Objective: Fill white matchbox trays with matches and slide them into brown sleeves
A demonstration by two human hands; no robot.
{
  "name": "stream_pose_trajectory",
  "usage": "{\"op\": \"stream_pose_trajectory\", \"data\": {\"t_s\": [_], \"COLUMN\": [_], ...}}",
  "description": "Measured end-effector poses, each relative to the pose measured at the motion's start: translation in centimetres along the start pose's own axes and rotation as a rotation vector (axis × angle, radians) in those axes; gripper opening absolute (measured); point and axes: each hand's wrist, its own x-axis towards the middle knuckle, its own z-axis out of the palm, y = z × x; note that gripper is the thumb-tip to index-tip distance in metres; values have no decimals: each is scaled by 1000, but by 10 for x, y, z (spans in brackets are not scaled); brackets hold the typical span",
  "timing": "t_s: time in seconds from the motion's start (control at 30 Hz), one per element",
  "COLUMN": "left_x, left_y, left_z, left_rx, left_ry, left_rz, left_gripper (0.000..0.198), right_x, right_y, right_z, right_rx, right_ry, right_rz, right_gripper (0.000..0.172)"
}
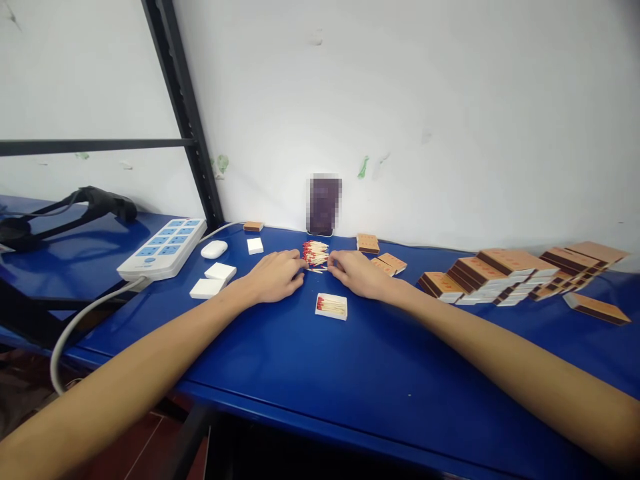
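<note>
Nearest on the blue worktop (pixel 300 360) lies a small open tray (pixel 331 306), part-filled with red-tipped matches laid side by side. It sits just nearer than the two hands and touches neither.

Beyond it, the left hand (pixel 274 275) and right hand (pixel 359 273) rest palm-down, fingers curled inward from either side. Their tips meet the loose match pile (pixel 315 253) between them. Each grip looks half-closed against the pile's edges, but the backs of the hands hide whether any sticks are actually pinched, so I cannot tell.

The matches should be very light, thin and stiff, and likely to snap or scatter. They are best pinched in a small bundle at mid-shaft.

White empty trays (pixel 214 280) lie to the left, and stacked matchboxes (pixel 500 270) to the right. A power strip (pixel 163 248) lies far left.
</note>
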Motion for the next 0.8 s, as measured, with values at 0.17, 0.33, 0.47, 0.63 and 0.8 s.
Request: {"op": "stream_pose_trajectory", "data": {"t_s": [0.17,0.33,0.47,0.63,0.8], "left_x": [0,1,2,4,7], "left_y": [1,-2,-5,-6,-3], "left_z": [0,2,6,8,7], "left_rx": [-72,-148,-190,-229,-257], "left_ry": [36,96,84,86,62], "left_rz": [13,-29,-36,-5,11], "left_gripper": [29,20,19,24,20], "right_x": [-3,-8,-10,-11,-11], "right_y": [-3,-3,-3,-5,-6], "right_z": [1,9,11,11,11], "right_rx": [27,90,119,123,131], "right_ry": [-3,32,66,53,45], "right_rz": [23,43,66,49,55], "right_gripper": [13,12,16,20,24]}}
